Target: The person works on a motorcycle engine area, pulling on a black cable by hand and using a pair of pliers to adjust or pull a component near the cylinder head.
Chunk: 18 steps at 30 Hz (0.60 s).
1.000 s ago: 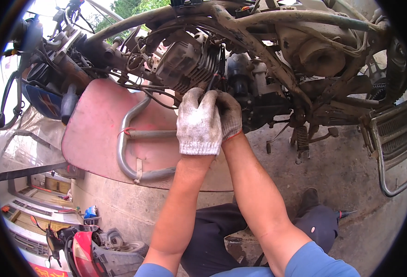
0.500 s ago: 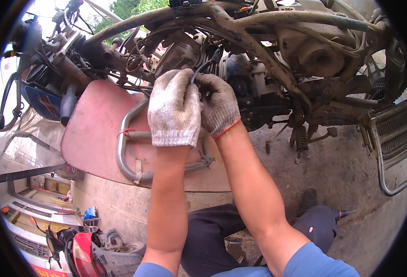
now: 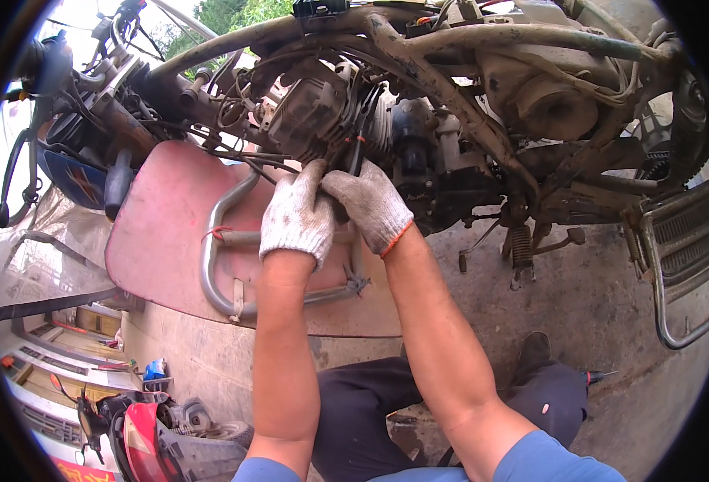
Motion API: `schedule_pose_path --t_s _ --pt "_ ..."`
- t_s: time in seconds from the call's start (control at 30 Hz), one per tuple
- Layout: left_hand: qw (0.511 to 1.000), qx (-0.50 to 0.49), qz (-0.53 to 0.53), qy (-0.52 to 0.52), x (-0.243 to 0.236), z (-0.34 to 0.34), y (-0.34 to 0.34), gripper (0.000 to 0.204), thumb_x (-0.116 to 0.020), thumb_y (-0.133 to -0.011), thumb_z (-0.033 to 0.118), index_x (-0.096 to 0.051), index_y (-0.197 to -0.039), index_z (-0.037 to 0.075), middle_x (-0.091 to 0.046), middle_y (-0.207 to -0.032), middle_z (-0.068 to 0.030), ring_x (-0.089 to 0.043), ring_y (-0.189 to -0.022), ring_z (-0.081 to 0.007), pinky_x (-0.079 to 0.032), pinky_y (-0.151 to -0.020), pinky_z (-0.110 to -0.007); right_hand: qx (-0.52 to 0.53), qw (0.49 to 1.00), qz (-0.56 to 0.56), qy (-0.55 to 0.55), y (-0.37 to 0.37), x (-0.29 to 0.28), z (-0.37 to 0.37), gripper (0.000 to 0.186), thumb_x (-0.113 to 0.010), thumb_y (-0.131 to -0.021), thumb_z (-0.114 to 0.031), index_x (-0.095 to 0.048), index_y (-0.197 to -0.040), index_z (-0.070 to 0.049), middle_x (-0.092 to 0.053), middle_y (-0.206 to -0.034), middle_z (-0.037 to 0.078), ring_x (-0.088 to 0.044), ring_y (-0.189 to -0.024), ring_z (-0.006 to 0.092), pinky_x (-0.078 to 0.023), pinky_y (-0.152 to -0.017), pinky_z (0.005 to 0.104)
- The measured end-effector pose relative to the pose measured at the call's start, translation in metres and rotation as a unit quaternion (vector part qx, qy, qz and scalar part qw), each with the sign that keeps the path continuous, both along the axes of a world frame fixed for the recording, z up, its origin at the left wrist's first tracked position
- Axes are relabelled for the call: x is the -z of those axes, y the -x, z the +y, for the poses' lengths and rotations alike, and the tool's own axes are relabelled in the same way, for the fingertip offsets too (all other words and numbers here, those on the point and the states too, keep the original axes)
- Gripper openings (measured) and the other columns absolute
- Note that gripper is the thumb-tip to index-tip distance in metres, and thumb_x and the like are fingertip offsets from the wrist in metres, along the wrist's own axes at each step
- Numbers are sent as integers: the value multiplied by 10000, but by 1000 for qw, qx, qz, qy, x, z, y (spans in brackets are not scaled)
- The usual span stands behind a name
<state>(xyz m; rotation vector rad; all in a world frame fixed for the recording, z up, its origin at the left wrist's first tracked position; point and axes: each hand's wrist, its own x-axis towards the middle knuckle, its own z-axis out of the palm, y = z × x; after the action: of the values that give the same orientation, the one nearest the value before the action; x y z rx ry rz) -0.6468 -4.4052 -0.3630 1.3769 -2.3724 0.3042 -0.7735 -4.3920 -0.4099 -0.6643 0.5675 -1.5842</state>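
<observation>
Both my hands wear dirty white knit gloves and meet just below the engine (image 3: 310, 116) of a stripped motorcycle. My left hand (image 3: 298, 215) has its fingers bent inward, the tips pressed close to the right glove; what they pinch is hidden. Beside it, my right hand (image 3: 373, 205) curls around the lower end of a black cable (image 3: 357, 154), which has small red marks and runs up past the cylinder fins. Thin dark wires (image 3: 270, 158) come in from the left toward the left fingertips.
The muddy motorcycle frame (image 3: 459, 96) spans the top. Behind my hands a pink board (image 3: 169, 217) lies under a bent metal tube bar (image 3: 214, 277). A metal rack (image 3: 684, 249) is at right, a screwdriver-like tool (image 3: 599, 376) by my knee, and a red scooter (image 3: 141, 434) at lower left.
Both hands have moved down, away from the engine, uncovering the cylinder and the red-marked black cable. The fingers stay close together.
</observation>
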Motion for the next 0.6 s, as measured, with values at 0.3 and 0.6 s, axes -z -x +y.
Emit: schedule_pose_path --t_s 0.3,0.6 --pt "994 40 91 41 -12 11 7 291 -628 -959 108 -702 -1233 48 -717 -1016 -157 -702 -927 -266 -540 -861 -361 156 950 83 256 -4 35 -4 167 -603 -870 -74 -648 -1024 -28 -662 -848 42 -625 -714 125 -494 -619 251" --pt "983 95 141 71 -21 17 21 284 -656 -932 23 -717 -1209 17 -719 -968 -125 -712 -836 -178 -568 -754 -312 -125 928 -344 65 1 18 -16 178 -560 -985 -110 -666 -1003 33 -674 -833 103 -636 -712 162 -514 -614 280"
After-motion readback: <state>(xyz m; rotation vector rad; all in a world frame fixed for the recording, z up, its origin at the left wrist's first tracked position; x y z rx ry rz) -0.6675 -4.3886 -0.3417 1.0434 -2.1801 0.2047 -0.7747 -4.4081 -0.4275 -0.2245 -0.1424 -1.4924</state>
